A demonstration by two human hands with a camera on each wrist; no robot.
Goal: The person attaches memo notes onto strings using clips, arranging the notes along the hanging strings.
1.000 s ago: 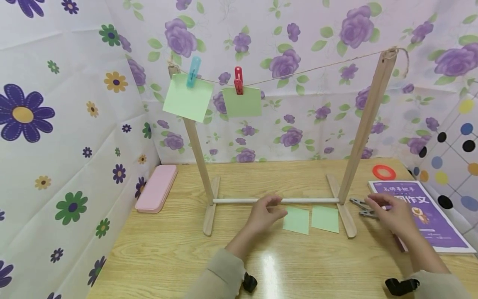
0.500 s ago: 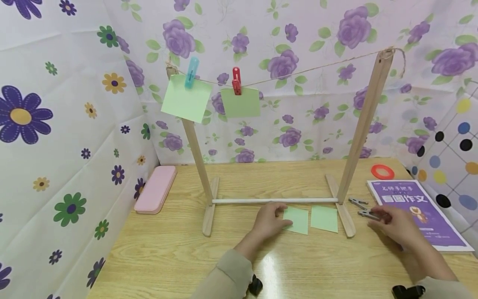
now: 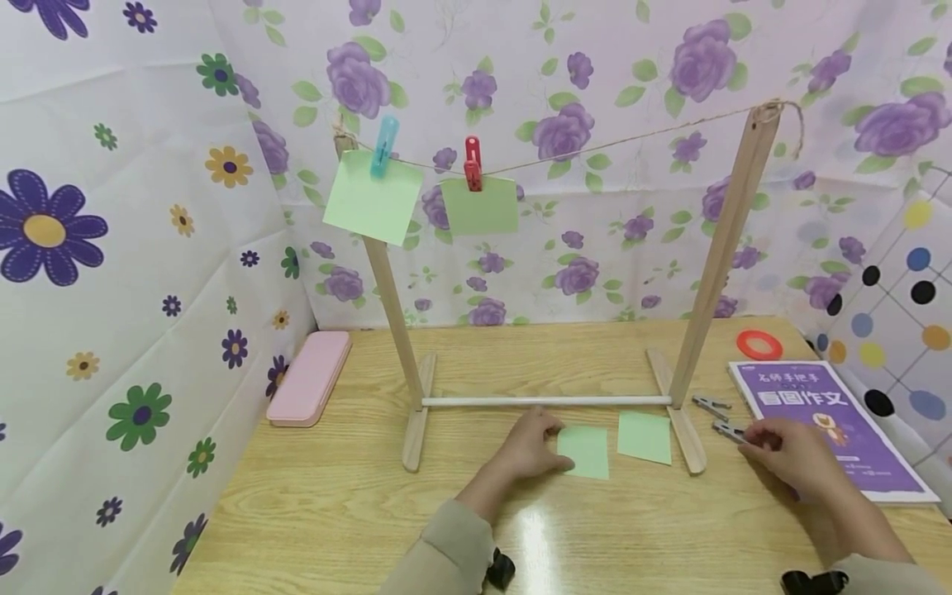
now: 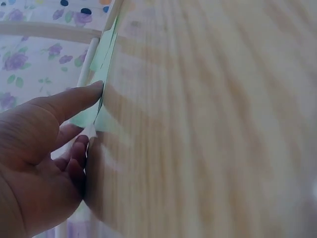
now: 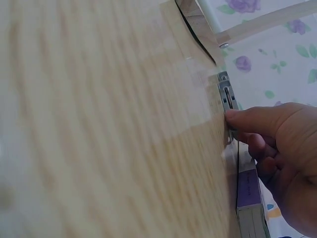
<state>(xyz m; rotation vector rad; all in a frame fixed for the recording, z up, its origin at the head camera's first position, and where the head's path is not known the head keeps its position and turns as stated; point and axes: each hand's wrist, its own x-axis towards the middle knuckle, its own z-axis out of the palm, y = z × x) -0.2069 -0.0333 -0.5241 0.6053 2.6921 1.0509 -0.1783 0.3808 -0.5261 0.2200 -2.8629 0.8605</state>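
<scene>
Pinching grey metal clip [image 3: 728, 430] endwise, likely leaving its tip free: right hand [image 3: 794, 454] | left hand [image 3: 526, 447], loosely spread, touching square green paper [image 3: 586, 453]

The two paper notes [image 3: 583, 452] on the bench [image 3: 335, 521] are pale green, and the bench is light yellow-brown with wood grain. The metal clips [image 3: 711, 406] are grey. On the string, one clothespin [image 3: 384, 147] is light blue and another clothespin [image 3: 473, 164] is red; the hanging notes [image 3: 372, 202] are also green. The rod [image 3: 546, 402] is white, the case [image 3: 311, 378] pink, the ring [image 3: 740, 345] orange-red. The book [image 3: 840, 442] has a purple cover with white characters. The back cloth [image 3: 535, 273] shows purple roses and green leaves.
</scene>
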